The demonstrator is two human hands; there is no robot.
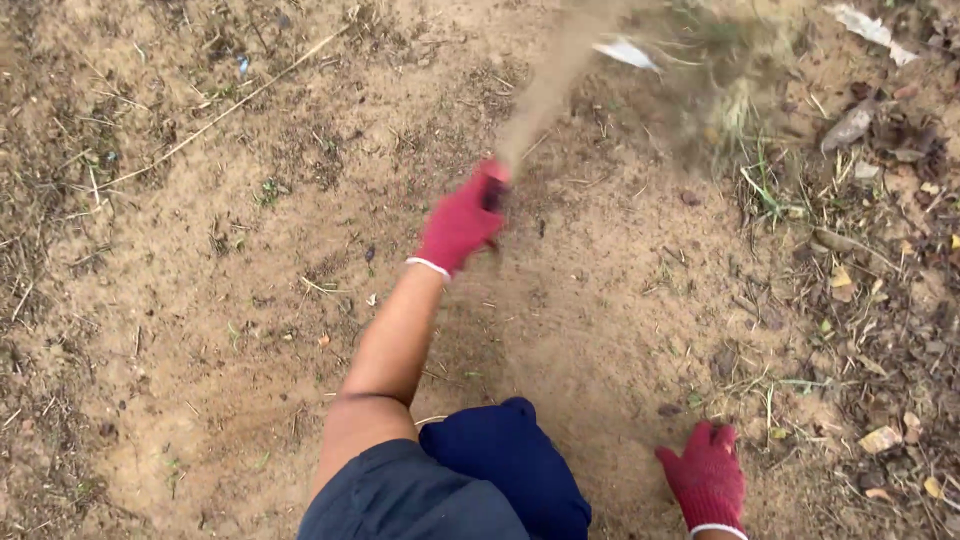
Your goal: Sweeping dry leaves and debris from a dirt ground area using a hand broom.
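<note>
Both hands wear red gloves — my left hand [462, 222] is clamped on a blurred tool handle [545, 85] that stretches beyond it over sandy ground [200, 300]; right hand [707, 477] rests spread flat, well apart from the handle, beside my blue-clad knee [515, 465].

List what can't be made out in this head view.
- Tool in the left hand: its blurred shaft and working end are smeared by motion; kind unclear.
- Left fingers: wrapped around the handle, facing away.
- Right hand: wrist cut off by the bottom edge.
- Pale scrap on the soil: too small and blurred to identify.
</note>
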